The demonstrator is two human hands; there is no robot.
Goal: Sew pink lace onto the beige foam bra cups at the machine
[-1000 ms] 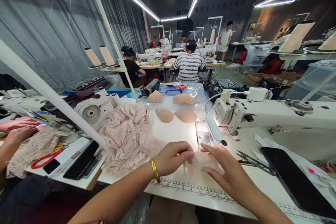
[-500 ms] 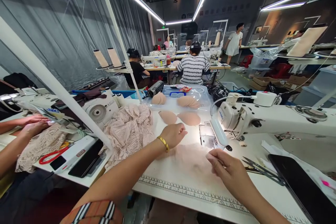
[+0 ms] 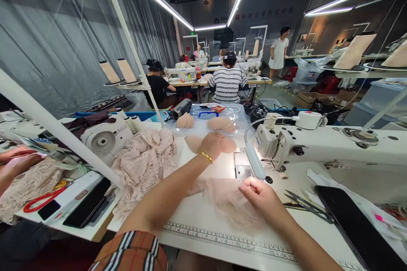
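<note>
Fabric (image 3: 227,201) pinched in right hand (image 3: 259,194); left hand (image 3: 211,145), grip unclear; white table (image 3: 187,212), curtained room (image 3: 47,42).

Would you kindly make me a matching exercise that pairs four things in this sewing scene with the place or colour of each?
Things:
1. Left hand
2. Right hand
3. Bracelet
4. Ruler strip

Places and colours:
A. Along the near edge of the table
B. At the sheer fabric
C. Gold
D. At the two beige pads that lie beyond the sheer fabric

Right pairs: 1-D, 2-B, 3-C, 4-A.
</note>
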